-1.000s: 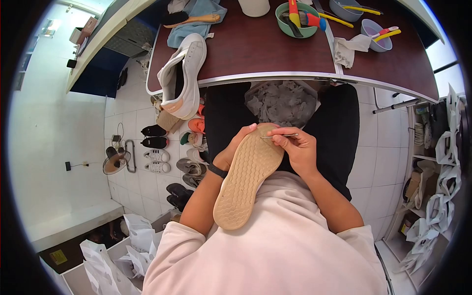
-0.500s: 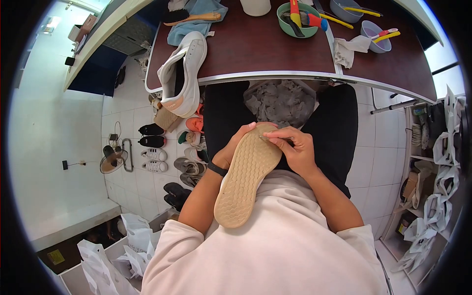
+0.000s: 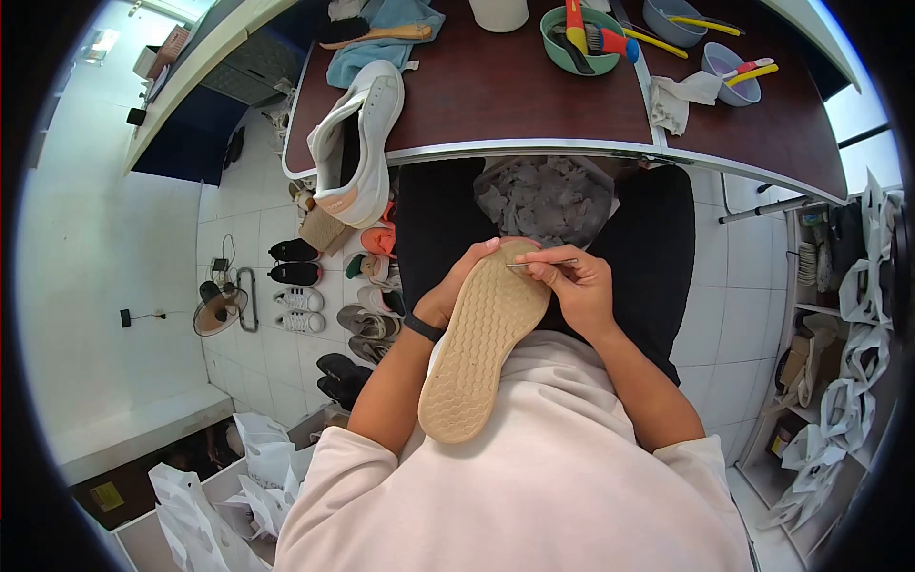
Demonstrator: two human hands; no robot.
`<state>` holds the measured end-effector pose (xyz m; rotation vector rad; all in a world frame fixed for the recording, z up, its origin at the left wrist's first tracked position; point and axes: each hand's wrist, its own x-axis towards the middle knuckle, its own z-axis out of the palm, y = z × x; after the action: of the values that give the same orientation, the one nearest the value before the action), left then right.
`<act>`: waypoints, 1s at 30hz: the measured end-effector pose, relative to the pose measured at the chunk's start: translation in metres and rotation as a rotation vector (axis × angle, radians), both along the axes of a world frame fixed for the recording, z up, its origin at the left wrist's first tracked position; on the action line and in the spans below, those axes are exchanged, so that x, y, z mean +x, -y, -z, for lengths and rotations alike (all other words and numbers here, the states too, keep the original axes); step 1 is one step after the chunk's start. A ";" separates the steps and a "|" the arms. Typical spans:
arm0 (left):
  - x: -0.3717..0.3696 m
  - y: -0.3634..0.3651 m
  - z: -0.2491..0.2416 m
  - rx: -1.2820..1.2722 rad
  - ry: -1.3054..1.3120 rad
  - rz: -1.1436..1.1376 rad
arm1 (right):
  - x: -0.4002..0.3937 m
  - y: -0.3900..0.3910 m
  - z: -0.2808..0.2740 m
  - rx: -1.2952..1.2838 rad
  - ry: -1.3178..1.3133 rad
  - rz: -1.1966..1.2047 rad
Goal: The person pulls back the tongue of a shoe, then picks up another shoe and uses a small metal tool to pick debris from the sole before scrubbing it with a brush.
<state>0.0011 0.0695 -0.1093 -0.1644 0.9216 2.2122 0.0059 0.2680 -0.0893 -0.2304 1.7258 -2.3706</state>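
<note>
A shoe (image 3: 479, 348) lies sole up over my lap and belly, its tan tread with a hexagon pattern facing me. My left hand (image 3: 464, 276) is wrapped round its left edge near the top end, a black band at the wrist. In my right hand (image 3: 574, 283) a thin metal tool (image 3: 526, 264) is pinched, its tip against the upper part of the sole. A white shoe (image 3: 359, 143) with a pinkish heel rests at the table's front edge, its heel overhanging.
The dark red table (image 3: 505, 100) bears a green bowl (image 3: 553, 48) with brushes, two grey bowls, a blue cloth (image 3: 357, 65) and a wooden brush. Beneath its edge is a bin of grey crumpled material (image 3: 545, 200). Shoes line the floor at left; white bags (image 3: 843, 400) hang at right.
The thin tool in my right hand now lies flatter, with more of its rear end showing past the fingers. The shoe and both hands have barely shifted.
</note>
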 end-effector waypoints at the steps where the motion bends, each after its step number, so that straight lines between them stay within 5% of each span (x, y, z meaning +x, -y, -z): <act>1: 0.000 0.000 -0.002 0.003 0.006 -0.002 | -0.001 0.000 0.000 -0.011 0.013 -0.009; 12: -0.001 0.003 0.000 0.046 0.026 0.014 | 0.000 0.001 0.001 0.148 -0.231 0.038; 15: -0.001 0.001 -0.004 0.028 0.015 0.017 | 0.001 0.001 0.001 -0.025 -0.028 0.066; 30: 0.000 -0.001 0.000 0.011 0.044 0.009 | -0.001 0.007 -0.002 0.127 -0.137 0.088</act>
<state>0.0006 0.0702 -0.1097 -0.2021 0.8848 2.1960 0.0051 0.2613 -0.0870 -0.3097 1.9796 -2.3441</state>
